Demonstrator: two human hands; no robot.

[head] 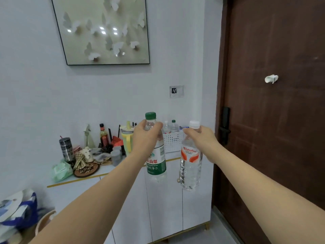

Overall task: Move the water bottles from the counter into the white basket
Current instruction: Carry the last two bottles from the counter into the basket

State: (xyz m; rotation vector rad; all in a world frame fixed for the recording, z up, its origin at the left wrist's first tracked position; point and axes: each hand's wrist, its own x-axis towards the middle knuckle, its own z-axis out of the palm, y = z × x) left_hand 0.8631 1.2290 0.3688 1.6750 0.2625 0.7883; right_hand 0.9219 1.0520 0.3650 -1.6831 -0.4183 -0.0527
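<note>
We have the left hand (146, 136) closed around the neck and shoulder of a green-capped bottle (157, 161), fingers wrapped just under the cap, bottle hanging upright in the air with its green label facing us. The right hand (198, 138) is closed the same way on the neck of a white-capped bottle (190, 166) with a red-orange Wahaha label, also upright and off the counter. The two bottles are near each other but not touching, the white-capped one at 3 o'clock of the green-capped one.

Both sit in front of the white basket (173, 140), which stands on the counter (112, 170) at 12 o'clock from the gap between our hands, against the wall. It already has bottles in it; we see at least two tops above the rim (173, 126), one with a green cap.

At 9 o'clock of the left hand the counter is cluttered: a yellow-green jug (127, 138) just beside the hand, a sauce bottle (103, 136), a grey cup (116, 155), a dark metal tumbler (66, 149), a round patterned mat (87, 170), a green wipes pack (60, 170).

At 12 o'clock above hangs a framed butterfly picture (103, 30). At 3 o'clock is a brown door (281, 120).
</note>
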